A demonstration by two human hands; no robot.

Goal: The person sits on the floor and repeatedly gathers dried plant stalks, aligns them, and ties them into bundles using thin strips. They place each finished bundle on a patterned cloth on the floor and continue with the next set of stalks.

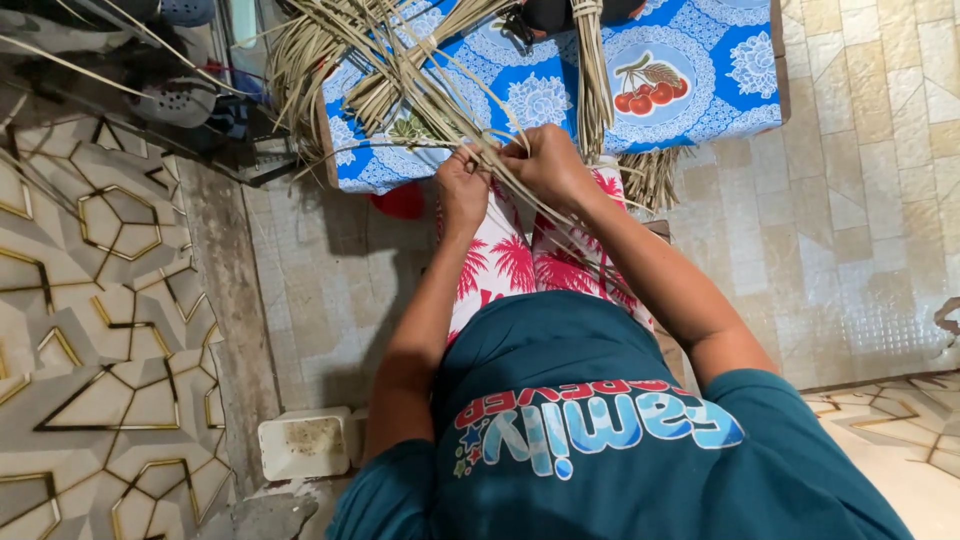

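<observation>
Together, two hands, left hand point(463, 190) and right hand point(548, 165), pinch dried palm strips point(440, 110).

Both hands pinch thin dry leaf strips point(430, 95) together, the left hand point(462, 190) just beside the right hand point(548, 165). More strips lie on the tabletop's blue flowery cloth point(700, 90). A white tray point(305, 443) sits on the floor.

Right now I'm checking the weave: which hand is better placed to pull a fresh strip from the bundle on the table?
Probably right. The right hand sits beside the bundle; the left hand is farther off.
</observation>
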